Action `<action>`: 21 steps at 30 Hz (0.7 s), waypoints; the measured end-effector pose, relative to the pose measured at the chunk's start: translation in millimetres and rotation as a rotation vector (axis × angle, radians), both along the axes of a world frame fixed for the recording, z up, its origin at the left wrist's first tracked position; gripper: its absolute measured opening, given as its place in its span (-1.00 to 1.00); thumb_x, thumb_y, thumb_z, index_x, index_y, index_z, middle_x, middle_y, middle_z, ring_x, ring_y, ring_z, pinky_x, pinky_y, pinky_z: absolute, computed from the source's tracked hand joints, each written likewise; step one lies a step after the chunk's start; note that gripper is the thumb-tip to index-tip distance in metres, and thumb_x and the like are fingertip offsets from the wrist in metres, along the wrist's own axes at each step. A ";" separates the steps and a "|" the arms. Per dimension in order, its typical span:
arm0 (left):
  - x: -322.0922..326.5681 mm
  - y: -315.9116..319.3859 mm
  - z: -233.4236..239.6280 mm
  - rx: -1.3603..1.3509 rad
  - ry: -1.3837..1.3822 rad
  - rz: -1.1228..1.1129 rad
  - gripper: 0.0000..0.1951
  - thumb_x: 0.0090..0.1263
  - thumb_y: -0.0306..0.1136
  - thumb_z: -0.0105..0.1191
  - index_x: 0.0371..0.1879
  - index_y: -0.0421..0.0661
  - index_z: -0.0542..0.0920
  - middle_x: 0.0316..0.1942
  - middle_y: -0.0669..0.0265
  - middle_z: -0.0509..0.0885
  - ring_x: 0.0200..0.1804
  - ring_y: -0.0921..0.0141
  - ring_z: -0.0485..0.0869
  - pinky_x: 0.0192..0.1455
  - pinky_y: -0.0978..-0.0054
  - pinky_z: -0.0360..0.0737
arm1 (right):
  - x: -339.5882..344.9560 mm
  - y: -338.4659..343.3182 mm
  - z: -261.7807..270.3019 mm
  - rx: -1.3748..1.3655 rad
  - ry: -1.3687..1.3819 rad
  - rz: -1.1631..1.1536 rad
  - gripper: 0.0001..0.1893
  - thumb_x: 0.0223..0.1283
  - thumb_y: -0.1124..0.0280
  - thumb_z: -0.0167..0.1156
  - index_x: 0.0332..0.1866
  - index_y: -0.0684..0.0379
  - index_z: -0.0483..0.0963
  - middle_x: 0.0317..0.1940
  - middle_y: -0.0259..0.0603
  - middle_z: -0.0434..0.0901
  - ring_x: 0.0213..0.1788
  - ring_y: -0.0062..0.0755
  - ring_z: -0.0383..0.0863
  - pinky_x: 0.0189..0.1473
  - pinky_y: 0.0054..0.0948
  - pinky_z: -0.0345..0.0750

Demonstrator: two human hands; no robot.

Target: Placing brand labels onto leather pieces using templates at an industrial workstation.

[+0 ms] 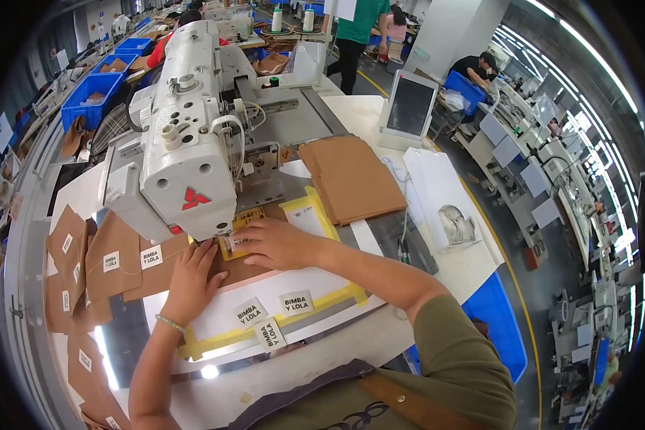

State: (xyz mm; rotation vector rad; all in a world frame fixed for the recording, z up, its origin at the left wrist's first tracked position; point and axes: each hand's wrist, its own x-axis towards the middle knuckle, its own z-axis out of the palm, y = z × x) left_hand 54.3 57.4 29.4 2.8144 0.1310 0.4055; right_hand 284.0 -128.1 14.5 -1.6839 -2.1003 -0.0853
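Observation:
Below the needle head of an industrial sewing machine, a piece of brown fabric lies on the work plate. My left hand rests flat on this fabric, fingertips close to the machine's head. My right hand lies over a small yellow-edged clear template, fingers spread on it. A white label with dark writing shows partly under those fingers. Nearer my body, three loose white labels with writing lie on a white sheet edged with yellow tape.
Brown pieces bearing white labels overlap at the left. A stack of brown fabric lies right of the machine, with a control screen behind it. A white plastic-wrapped packet lies at the right. Blue bins stand beside the table.

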 end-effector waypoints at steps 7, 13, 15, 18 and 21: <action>-6.5 -1.1 -1.0 0.092 -0.011 -0.048 -0.36 0.48 -0.25 0.35 0.48 -0.32 0.53 0.62 -0.02 0.48 0.56 -0.07 0.46 0.61 0.02 0.41 | -6.3 2.3 3.9 -0.037 0.033 0.004 -0.61 0.57 0.09 0.27 0.28 0.10 0.72 0.44 -0.17 0.64 0.44 0.01 0.56 0.50 -0.07 0.54; -5.7 0.8 -2.7 0.119 0.071 -0.040 -0.33 0.52 -0.22 0.31 0.53 -0.30 0.50 0.66 0.02 0.44 0.59 -0.05 0.45 0.62 0.01 0.42 | -6.2 1.9 -9.9 -0.012 -0.039 -0.026 -0.62 0.55 0.12 0.29 0.25 0.12 0.74 0.41 -0.18 0.68 0.43 0.01 0.58 0.47 -0.05 0.57; -2.5 1.9 -0.1 0.112 0.073 -0.060 -0.32 0.54 -0.19 0.29 0.55 -0.30 0.48 0.66 0.02 0.43 0.61 -0.05 0.43 0.65 0.03 0.40 | -4.2 2.8 -7.7 0.021 -0.138 -0.034 -0.66 0.51 0.16 0.29 0.18 0.10 0.76 0.36 -0.15 0.71 0.42 0.01 0.60 0.44 -0.07 0.59; 0.4 4.6 -9.0 0.146 0.040 -0.041 -0.32 0.58 -0.16 0.27 0.57 -0.28 0.46 0.67 0.03 0.42 0.64 -0.02 0.40 0.68 0.05 0.38 | -3.5 3.6 3.5 -0.054 0.035 -0.063 -0.65 0.52 0.16 0.28 0.22 0.11 0.75 0.41 -0.20 0.69 0.47 -0.04 0.58 0.49 -0.10 0.56; 1.4 4.2 -12.3 0.141 0.035 -0.032 -0.34 0.61 -0.15 0.25 0.58 -0.27 0.47 0.66 0.06 0.44 0.63 -0.01 0.41 0.68 0.07 0.39 | 0.7 7.1 -1.7 -0.061 0.030 -0.076 -0.62 0.55 0.15 0.27 0.27 0.13 0.74 0.45 -0.22 0.66 0.49 -0.07 0.55 0.52 -0.12 0.54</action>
